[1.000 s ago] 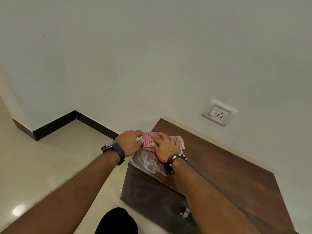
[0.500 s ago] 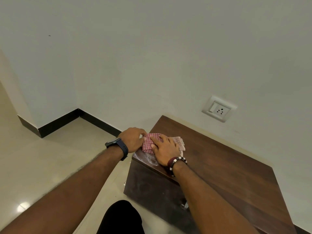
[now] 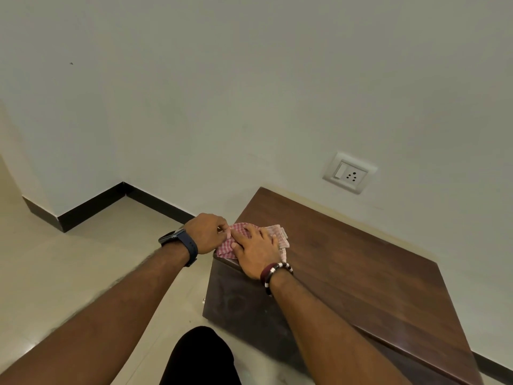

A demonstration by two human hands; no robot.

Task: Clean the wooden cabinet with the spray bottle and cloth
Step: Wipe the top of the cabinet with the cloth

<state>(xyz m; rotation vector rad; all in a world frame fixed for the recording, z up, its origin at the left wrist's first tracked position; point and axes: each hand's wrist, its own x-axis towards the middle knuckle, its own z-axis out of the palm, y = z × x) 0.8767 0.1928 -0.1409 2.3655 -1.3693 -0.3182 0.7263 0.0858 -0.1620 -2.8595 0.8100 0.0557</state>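
Note:
A low dark wooden cabinet (image 3: 361, 273) stands against the wall. A pink checked cloth (image 3: 280, 234) lies folded on its top at the near left corner. My right hand (image 3: 256, 250) lies flat on the cloth with fingers spread, pressing it onto the wood. My left hand (image 3: 208, 232), with a dark watch on the wrist, pinches the cloth's left edge at the cabinet's corner. No spray bottle is in view.
A white wall socket (image 3: 348, 173) sits on the wall just above the cabinet's back edge. Black skirting (image 3: 91, 205) runs along the wall and around a corner at left. Pale floor tiles (image 3: 69, 273) spread left of the cabinet. My dark-clad knee (image 3: 200, 354) is below.
Both hands and the cloth have slid toward the cabinet's near left corner, covering the whitish smear seen earlier on the top. The view has tilted slightly.

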